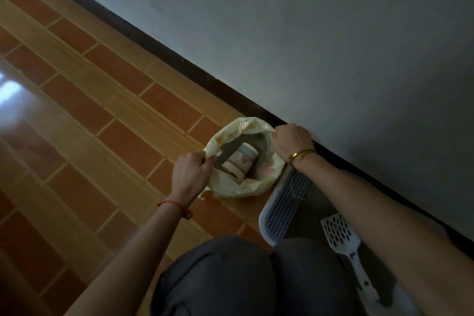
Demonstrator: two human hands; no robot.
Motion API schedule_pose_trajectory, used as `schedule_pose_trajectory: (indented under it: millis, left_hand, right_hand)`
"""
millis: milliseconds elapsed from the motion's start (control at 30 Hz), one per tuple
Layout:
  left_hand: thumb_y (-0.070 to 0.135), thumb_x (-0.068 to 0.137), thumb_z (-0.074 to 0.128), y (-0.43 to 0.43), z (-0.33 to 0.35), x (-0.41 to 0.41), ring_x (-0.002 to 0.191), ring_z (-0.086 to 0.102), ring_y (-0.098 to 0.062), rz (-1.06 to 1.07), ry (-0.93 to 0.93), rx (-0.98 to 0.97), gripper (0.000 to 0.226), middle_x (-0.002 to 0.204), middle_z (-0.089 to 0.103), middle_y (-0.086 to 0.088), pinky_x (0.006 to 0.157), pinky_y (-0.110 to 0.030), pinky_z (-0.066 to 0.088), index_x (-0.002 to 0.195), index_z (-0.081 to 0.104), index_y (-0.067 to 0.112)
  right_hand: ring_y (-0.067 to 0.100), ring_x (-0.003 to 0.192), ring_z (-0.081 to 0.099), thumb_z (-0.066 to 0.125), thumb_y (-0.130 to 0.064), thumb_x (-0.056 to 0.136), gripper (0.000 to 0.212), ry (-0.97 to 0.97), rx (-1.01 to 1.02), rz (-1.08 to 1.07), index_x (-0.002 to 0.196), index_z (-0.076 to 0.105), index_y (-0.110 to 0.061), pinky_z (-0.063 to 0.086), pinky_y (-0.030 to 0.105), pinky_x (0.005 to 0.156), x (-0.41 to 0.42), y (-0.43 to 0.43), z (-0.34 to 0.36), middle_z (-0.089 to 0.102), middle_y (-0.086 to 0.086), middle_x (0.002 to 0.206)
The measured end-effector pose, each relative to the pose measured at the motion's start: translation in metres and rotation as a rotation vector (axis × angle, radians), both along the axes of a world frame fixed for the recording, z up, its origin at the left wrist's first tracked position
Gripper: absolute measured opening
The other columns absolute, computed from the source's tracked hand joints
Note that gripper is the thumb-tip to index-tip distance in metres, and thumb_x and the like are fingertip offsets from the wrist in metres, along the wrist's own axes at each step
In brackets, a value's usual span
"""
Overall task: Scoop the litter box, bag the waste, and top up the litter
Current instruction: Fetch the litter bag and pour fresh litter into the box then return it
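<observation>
A pale yellow plastic bag [241, 187] stands open on the tiled floor by the wall. Inside it lies a striped cup [239, 161] on grey litter. My left hand [189, 174] grips the bag's left rim. My right hand [291, 142] grips the right rim against the wall side, so the mouth is held wide. To the right of the bag sits the litter box [284, 205], white with a perforated step. A white slotted scoop [341, 236] lies on the grey litter inside it, under my right forearm.
A grey wall with a dark skirting board [179, 59] runs diagonally behind the bag and box. Orange and tan floor tiles [102, 123] spread to the left. My knees in dark trousers [243, 277] are at the bottom, close to the box.
</observation>
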State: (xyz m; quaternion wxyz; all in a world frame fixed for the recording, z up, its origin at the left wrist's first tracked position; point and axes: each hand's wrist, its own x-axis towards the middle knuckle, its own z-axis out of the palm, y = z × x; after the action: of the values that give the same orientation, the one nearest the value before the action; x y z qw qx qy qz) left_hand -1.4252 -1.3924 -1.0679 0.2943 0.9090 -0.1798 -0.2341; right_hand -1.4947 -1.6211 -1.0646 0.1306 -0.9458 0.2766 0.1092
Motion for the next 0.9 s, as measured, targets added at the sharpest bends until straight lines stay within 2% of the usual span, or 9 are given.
schedule_pose_trajectory:
  millis: [133, 200, 367, 467, 567, 667, 767, 833, 900]
  left_hand:
    - [0.027, 0.097, 0.052, 0.0, -0.03, -0.003, 0.043, 0.042, -0.017, 0.0, -0.039, -0.063, 0.041, 0.052, 0.051, -0.004, 0.043, -0.028, 0.034, 0.064, 0.06, 0.005]
    - [0.027, 0.097, 0.052, 0.0, -0.035, -0.002, 0.043, 0.041, -0.019, 0.008, -0.059, -0.097, 0.042, 0.051, 0.05, -0.005, 0.043, -0.03, 0.034, 0.064, 0.061, 0.002]
    - [0.029, 0.098, 0.049, 0.001, -0.037, -0.011, 0.053, 0.059, -0.033, -0.08, -0.045, -0.128, 0.036, 0.064, 0.065, -0.014, 0.048, -0.035, 0.047, 0.074, 0.065, 0.008]
    - [0.031, 0.097, 0.049, -0.001, -0.044, -0.022, 0.051, 0.061, -0.031, -0.133, -0.067, -0.145, 0.036, 0.063, 0.065, -0.014, 0.045, -0.033, 0.045, 0.072, 0.064, 0.01]
    - [0.031, 0.097, 0.05, 0.0, -0.051, -0.029, 0.045, 0.054, -0.026, -0.155, -0.088, -0.166, 0.037, 0.06, 0.064, -0.014, 0.042, -0.032, 0.041, 0.071, 0.064, 0.009]
    - [0.038, 0.097, 0.047, 0.002, -0.058, -0.031, 0.047, 0.056, -0.029, -0.154, -0.099, -0.221, 0.042, 0.059, 0.063, -0.014, 0.041, -0.032, 0.041, 0.074, 0.065, 0.008]
    - [0.039, 0.097, 0.047, 0.003, -0.061, -0.031, 0.046, 0.057, -0.027, -0.173, -0.12, -0.226, 0.042, 0.058, 0.062, -0.011, 0.041, -0.036, 0.043, 0.076, 0.066, 0.009]
    - [0.035, 0.098, 0.048, 0.003, -0.062, -0.032, 0.047, 0.057, -0.028, -0.192, -0.142, -0.215, 0.039, 0.057, 0.062, -0.01, 0.042, -0.037, 0.045, 0.075, 0.066, 0.009]
    - [0.033, 0.098, 0.049, 0.002, -0.063, -0.035, 0.047, 0.057, -0.027, -0.201, -0.156, -0.203, 0.037, 0.057, 0.061, -0.009, 0.042, -0.036, 0.045, 0.073, 0.064, 0.011]
  right_hand:
    - [0.024, 0.065, 0.048, 0.044, -0.018, 0.093, 0.027, -0.066, -0.045, 0.011, 0.079, 0.062, -0.004, 0.032, 0.027, 0.06, -0.005, -0.003, -0.027, 0.066, 0.017, 0.085]
    - [0.027, 0.069, 0.054, 0.043, -0.021, 0.094, 0.029, -0.102, -0.078, 0.037, 0.083, 0.062, -0.003, 0.033, 0.028, 0.06, -0.004, -0.003, -0.03, 0.066, 0.017, 0.086]
    - [0.031, 0.078, 0.06, 0.042, -0.027, 0.094, 0.026, -0.089, -0.129, 0.046, 0.08, 0.055, -0.008, 0.033, 0.029, 0.059, -0.015, -0.001, -0.034, 0.058, 0.014, 0.08]
    - [0.025, 0.083, 0.057, 0.05, -0.025, 0.09, 0.019, -0.281, -0.223, 0.113, 0.099, 0.052, -0.009, 0.036, 0.029, 0.061, -0.033, 0.006, -0.039, 0.057, 0.01, 0.095]
    - [0.016, 0.076, 0.052, 0.056, -0.025, 0.088, 0.017, -0.441, -0.241, 0.317, 0.097, 0.053, -0.011, 0.035, 0.022, 0.061, -0.049, 0.022, -0.037, 0.056, 0.006, 0.09]
    - [0.011, 0.083, 0.048, 0.056, -0.036, 0.09, 0.022, -0.304, -0.082, 0.399, 0.096, 0.054, -0.015, 0.035, 0.023, 0.065, -0.052, 0.038, -0.046, 0.055, 0.002, 0.093]
    - [0.019, 0.108, 0.051, 0.06, -0.052, 0.082, 0.051, -0.099, -0.033, 0.316, 0.114, 0.05, -0.015, 0.042, 0.03, 0.083, -0.04, 0.045, -0.061, 0.053, 0.004, 0.114]
    - [0.023, 0.117, 0.048, 0.064, -0.06, 0.075, 0.074, 0.027, -0.008, 0.294, 0.126, 0.043, -0.01, 0.041, 0.034, 0.094, -0.033, 0.046, -0.069, 0.049, 0.009, 0.123]
    - [0.027, 0.119, 0.045, 0.065, -0.063, 0.071, 0.089, 0.096, 0.007, 0.283, 0.133, 0.035, -0.006, 0.039, 0.035, 0.096, -0.029, 0.048, -0.076, 0.045, 0.012, 0.128]
